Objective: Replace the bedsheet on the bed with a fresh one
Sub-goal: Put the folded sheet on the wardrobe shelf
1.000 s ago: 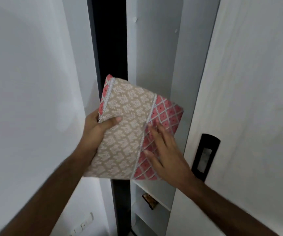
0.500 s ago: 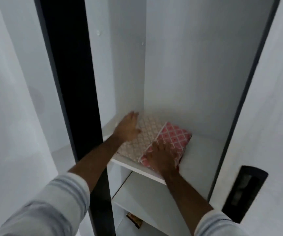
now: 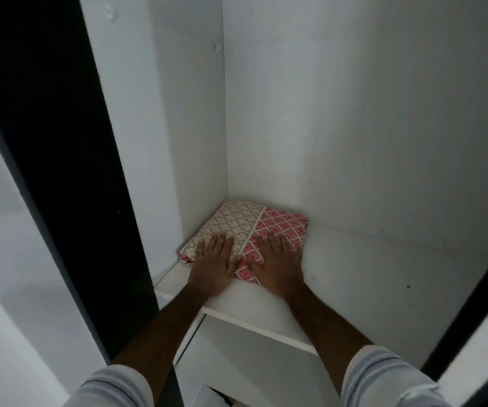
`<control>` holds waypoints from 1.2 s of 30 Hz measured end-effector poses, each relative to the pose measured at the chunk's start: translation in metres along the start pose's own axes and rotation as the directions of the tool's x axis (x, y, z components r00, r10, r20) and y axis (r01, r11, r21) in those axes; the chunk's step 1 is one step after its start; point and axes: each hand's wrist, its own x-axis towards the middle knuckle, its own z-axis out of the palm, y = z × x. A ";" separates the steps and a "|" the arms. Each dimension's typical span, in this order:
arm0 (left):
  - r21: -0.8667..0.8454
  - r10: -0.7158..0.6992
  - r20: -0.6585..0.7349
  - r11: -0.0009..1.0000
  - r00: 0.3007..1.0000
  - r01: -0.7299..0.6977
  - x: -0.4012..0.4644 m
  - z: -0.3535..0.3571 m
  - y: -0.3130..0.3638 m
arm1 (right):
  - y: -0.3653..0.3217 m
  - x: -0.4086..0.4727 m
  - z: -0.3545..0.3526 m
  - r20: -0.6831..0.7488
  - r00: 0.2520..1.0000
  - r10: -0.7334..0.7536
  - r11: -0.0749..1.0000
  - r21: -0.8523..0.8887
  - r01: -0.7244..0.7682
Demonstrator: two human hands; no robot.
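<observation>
Now, the sheet: a folded bedsheet [image 3: 245, 230], tan with white leaves on one part and pink with white diamonds on the other, lies flat on a white shelf [image 3: 354, 268].
Where it sits: pushed into the back left corner of the shelf, its far end reaching past the fingertips to the back wall, its near edge under the palms.
Left hand [image 3: 214, 264]: lies flat on the tan part, fingers [image 3: 219, 245] straight and close together, pressing down and not curled round anything.
Right hand [image 3: 278, 259]: lies flat on the pink part, just beside the left hand, fingers straight and a little spread, holding nothing.
Around the fingers: bare shelf runs off to the right of the right hand; a white side wall [image 3: 154, 142] stands left of the left hand; a dark frame [image 3: 60, 142] is further left.
Below: another shelf space shows under the wrists.
How far along: no bed shows, so I cannot tell if the bed is made. My guess is that one sheet is being put away or fetched.
Left to do: I cannot tell from this view.
</observation>
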 end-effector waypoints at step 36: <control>-0.901 0.530 -0.288 0.132 0.798 -0.414 -0.093 -0.141 0.337 | 0.123 -0.299 -0.289 -0.621 0.778 -0.098 0.795 -0.519 -0.314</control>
